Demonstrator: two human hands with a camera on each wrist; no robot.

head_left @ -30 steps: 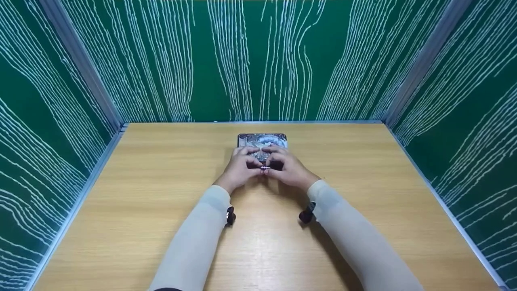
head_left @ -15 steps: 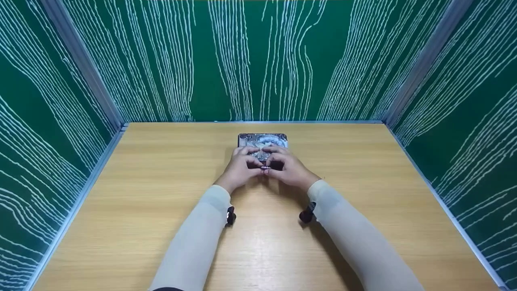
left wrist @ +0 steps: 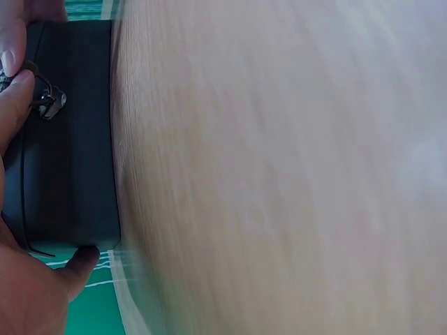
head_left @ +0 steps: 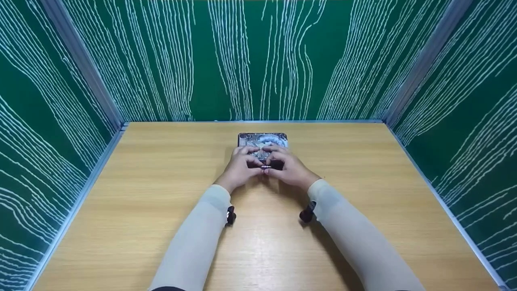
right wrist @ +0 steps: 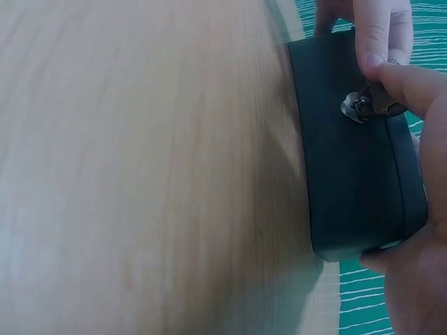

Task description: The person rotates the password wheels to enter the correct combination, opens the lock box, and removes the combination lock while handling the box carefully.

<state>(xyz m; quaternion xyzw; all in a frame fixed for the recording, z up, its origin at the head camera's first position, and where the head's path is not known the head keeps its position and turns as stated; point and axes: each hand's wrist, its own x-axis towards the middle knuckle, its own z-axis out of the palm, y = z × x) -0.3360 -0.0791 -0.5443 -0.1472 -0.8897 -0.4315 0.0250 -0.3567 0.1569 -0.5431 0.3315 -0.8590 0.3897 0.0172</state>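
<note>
A dark box (head_left: 264, 141) with a patterned picture lid sits near the back of the table; its plain black front shows in both wrist views. Midway along that front is a metal clasp (right wrist: 357, 106), with a loop part seen beside the thumbs. My left hand (head_left: 241, 166) holds the box's left end, one finger beneath its end and the thumb (left wrist: 15, 105) at the clasp. Mirroring it, my right hand (head_left: 288, 167) grips the right end, its thumb (right wrist: 412, 87) pressed over the clasp. The two thumb tips meet there and partly hide the metal.
The wooden table (head_left: 121, 210) spreads out around both forearms. Green panels (head_left: 210, 60) with white wavy lines stand behind and at both sides, joined by grey corner posts (head_left: 428, 60). Small dark cameras (head_left: 307, 213) sit on the wrists.
Both hands stay in place on the box. Around the clasp, the thumbs shift only very slightly.
</note>
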